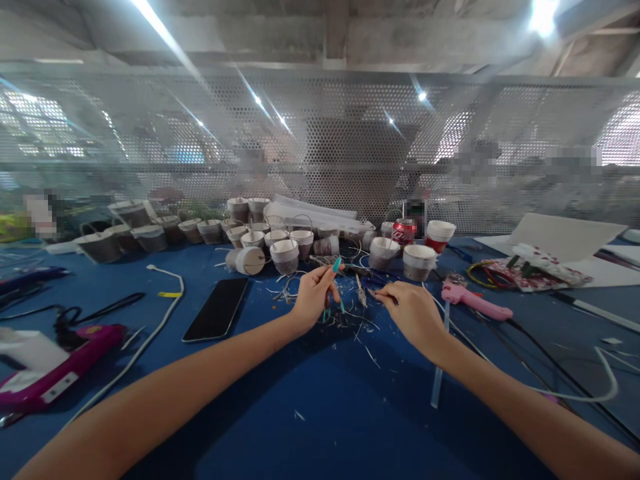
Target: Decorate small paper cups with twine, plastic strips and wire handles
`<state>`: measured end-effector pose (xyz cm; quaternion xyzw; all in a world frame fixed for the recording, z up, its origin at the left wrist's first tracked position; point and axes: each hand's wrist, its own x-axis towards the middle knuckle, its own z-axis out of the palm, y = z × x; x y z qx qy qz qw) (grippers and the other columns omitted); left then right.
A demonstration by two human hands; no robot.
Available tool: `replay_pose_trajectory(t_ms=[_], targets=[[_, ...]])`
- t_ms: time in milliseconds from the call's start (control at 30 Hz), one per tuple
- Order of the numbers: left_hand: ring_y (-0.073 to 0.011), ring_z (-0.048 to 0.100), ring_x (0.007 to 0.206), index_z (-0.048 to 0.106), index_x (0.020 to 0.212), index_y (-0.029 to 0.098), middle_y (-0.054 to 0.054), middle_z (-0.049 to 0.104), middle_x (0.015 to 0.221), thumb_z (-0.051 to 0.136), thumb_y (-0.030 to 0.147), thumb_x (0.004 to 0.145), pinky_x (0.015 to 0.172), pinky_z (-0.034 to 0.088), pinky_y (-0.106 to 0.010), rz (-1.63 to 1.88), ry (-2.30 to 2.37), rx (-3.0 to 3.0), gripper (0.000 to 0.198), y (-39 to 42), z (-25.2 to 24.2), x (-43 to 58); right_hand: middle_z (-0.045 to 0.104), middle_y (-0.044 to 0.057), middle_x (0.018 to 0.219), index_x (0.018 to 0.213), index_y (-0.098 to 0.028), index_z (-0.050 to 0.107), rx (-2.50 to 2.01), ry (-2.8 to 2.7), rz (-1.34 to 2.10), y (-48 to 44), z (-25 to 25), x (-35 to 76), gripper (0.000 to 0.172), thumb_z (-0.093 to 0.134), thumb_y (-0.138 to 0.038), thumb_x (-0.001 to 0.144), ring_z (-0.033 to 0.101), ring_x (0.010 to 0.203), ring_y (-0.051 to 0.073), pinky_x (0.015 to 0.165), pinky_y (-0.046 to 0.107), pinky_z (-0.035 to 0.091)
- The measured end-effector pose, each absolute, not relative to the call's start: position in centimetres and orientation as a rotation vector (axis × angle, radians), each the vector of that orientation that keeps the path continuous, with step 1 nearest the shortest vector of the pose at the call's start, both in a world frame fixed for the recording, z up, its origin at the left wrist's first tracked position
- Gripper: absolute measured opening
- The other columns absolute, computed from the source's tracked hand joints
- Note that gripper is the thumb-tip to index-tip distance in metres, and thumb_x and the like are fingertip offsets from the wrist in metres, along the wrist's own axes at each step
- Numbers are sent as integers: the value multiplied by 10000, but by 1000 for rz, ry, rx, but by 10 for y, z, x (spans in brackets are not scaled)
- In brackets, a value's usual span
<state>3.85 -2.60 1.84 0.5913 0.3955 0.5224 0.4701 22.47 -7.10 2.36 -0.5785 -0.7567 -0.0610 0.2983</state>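
Note:
My left hand [316,295], with long teal nails, is half curled over the table, thumb and forefinger together; whether anything thin is between them I cannot make out. To its right, my right hand [415,312] is closed in a pinch, its fingertips at a small dark tip too small to name. Between and behind the hands lie a frayed bundle of pale fibre [361,292] and loose strands [370,357] scattered on the blue table [300,440]. Small grey-and-white pots [285,256], several with thin arched handles, stand just beyond.
A black phone [216,311] lies left of my left hand. A pink glue gun [477,301] with a clear glue stick [439,377] lies by my right forearm. A white cable [165,320], magenta device [63,367], red can [404,231] and floral bundle [543,268] are around.

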Motion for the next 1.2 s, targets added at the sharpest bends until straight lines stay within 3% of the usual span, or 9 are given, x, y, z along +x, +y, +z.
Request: replay_pose_trajectory(t_ms=[567,733,833,967,1100,1200], targets=[[-39,340,274,626,945,150,47,534,418,518,495,766,288,202,-159,1322,903,1348,404,-29,17,43,641,6,691,635,-191,611,-1581,-1991,-216,-73,25,223,166,552,-202,790,583,677,139,563,238,329],[-31,339,284,619,939,151,51,536,430,524,476,767,297,213,-149,1346,860,1268,380,-25,16,41,649,20,750,741,-200,652,-1627,-2148,-241,-73,34,224,178,500,-220,831,594,708,147,578,246,344],[-26,325,276,618,931,145,51,543,434,533,467,765,294,226,-147,1355,853,1247,372,-23,14,40,665,38,798,833,-205,675,-1703,-2269,-252,-71,35,230,212,476,-135,819,606,766,165,583,251,348],[-11,307,256,619,891,133,28,610,512,538,446,770,330,326,-161,1356,849,1250,345,-23,9,40,678,35,797,807,-216,690,-1780,-2234,-260,-68,34,234,216,483,-153,815,609,739,173,561,260,342],[-30,427,303,610,865,137,-9,675,645,557,432,762,453,458,-207,1386,830,1224,316,-23,5,40,680,24,781,738,-215,681,-1756,-2181,-282,-70,34,232,159,536,-219,805,601,732,170,565,260,338],[-57,506,362,606,871,143,-20,685,684,575,433,747,470,463,-213,1381,836,1206,317,-23,4,40,673,19,760,719,-210,666,-1738,-2158,-295,-71,32,230,120,566,-213,785,592,718,161,566,256,333]])
